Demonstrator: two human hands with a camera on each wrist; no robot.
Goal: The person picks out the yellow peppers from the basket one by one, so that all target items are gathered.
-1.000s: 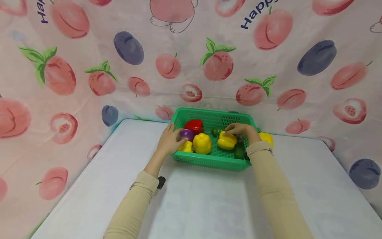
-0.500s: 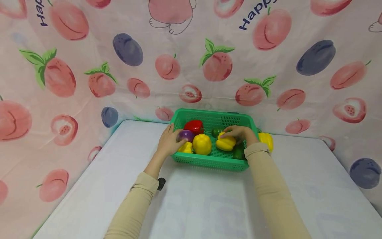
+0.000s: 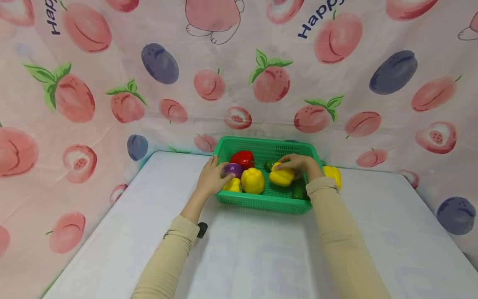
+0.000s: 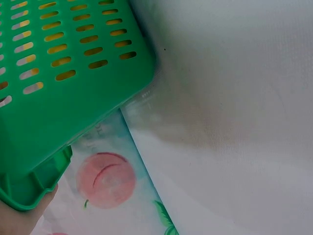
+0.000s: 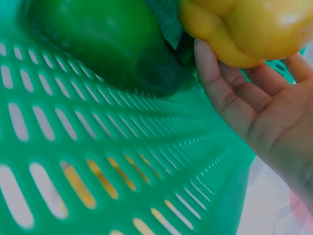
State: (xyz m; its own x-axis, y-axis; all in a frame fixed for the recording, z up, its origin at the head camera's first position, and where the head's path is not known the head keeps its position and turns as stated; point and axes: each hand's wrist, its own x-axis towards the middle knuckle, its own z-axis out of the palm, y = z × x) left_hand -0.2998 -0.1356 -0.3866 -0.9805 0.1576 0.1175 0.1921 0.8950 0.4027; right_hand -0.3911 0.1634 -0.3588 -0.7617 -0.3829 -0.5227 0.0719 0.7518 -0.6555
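My left hand (image 3: 210, 176) grips the left rim of a green slotted plastic basket (image 3: 261, 200); in the left wrist view a bit of that hand (image 4: 22, 219) shows at the basket's rim. Inside the basket, my right hand (image 3: 301, 164) holds a yellow bell pepper (image 3: 281, 177) from above, thumb on its left side. The right wrist view has fingers (image 5: 208, 61) curled under that pepper. Left in the basket lie a red bell pepper (image 3: 242, 159), a purple round vegetable (image 3: 233, 170), a yellow bell pepper (image 3: 252, 181) and a smaller yellow one (image 3: 233, 185).
A green bell pepper (image 5: 98, 39) lies by the basket wall near my right hand. Behind the held pepper sits a small green vegetable (image 3: 269, 165). Another yellow pepper (image 3: 332, 176) stands outside on the right. The white table (image 3: 149, 232) meets a fruit-printed cloth (image 3: 168, 137).
My right hand has closed further round the yellow pepper and shifted it slightly left, then up, partly covering the small green vegetable behind. My left hand stays on the basket rim.
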